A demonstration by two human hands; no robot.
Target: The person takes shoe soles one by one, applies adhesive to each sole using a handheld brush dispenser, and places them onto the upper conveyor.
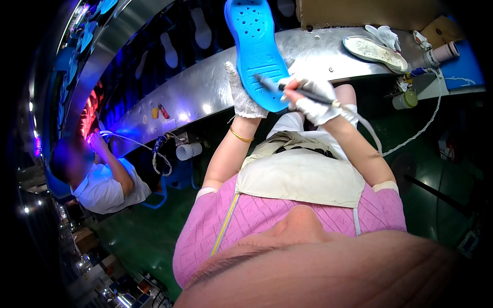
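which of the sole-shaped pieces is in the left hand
The bright blue piece with small holes near its far end is in the gloved left hand; the off-white one lies on the metal bench, the pale ones beyond it.

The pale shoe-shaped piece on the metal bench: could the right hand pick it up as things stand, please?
Probably not right away: the right hand holds a corded pen-like tool, which would likely need putting down first, though nothing visible seems to block the way to the pale piece.
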